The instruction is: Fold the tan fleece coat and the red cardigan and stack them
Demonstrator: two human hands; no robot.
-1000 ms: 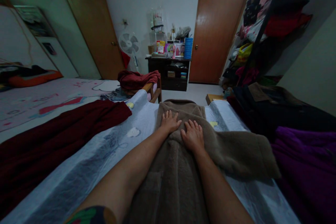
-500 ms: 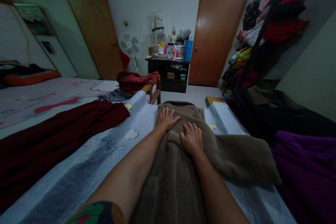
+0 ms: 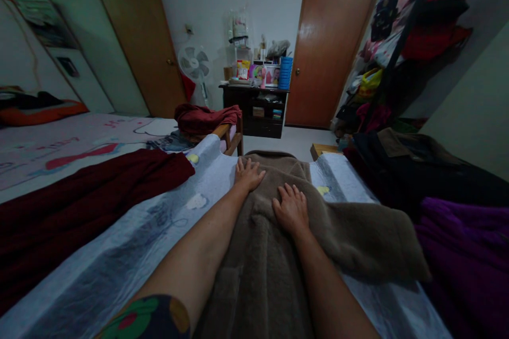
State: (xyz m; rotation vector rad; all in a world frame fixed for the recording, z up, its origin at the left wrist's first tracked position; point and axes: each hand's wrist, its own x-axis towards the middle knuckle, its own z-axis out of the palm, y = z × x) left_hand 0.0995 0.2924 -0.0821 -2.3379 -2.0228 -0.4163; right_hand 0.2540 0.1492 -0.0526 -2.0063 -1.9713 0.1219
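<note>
A brown fleecy coat (image 3: 266, 259) lies lengthwise on the bed, partly folded, with one sleeve (image 3: 374, 235) stretched out to the right. Near its far left edge, my left hand (image 3: 248, 174) rests flat with fingers spread. My right hand (image 3: 292, 206) presses flat on the cloth a little closer and to the right, at the base of the sleeve. Neither hand grips the fabric. My forearms cover part of the coat's sides.
Under the coat is a blue-grey patterned bedsheet (image 3: 159, 238). A dark red garment (image 3: 99, 180) lies to the left. On the right are a purple garment (image 3: 469, 254) and dark clothes (image 3: 413, 169). Beyond the bed stand a black cabinet (image 3: 262, 130) and a fan (image 3: 194, 63).
My left hand has slid slightly left across the coat. The right hand stays in almost the same place, and the view has shifted a little.
</note>
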